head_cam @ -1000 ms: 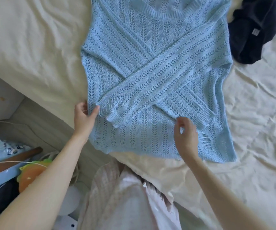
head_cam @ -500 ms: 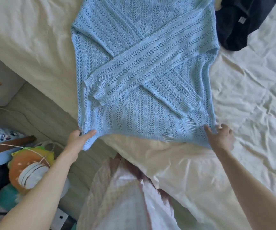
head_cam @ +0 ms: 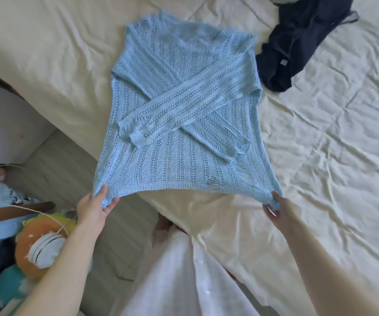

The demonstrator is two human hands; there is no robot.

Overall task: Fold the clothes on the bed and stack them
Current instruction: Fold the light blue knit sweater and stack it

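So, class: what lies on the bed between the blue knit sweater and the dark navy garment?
Nothing. In the head view, only a narrow strip of bare cream bedsheet separates the blue knit sweater from the dark navy garment; they do not touch.

Sweater: pale blue open-knit, holey, frayed. Bed sheet: cream cloth, creased, slight sheen. Dark garment: matt.
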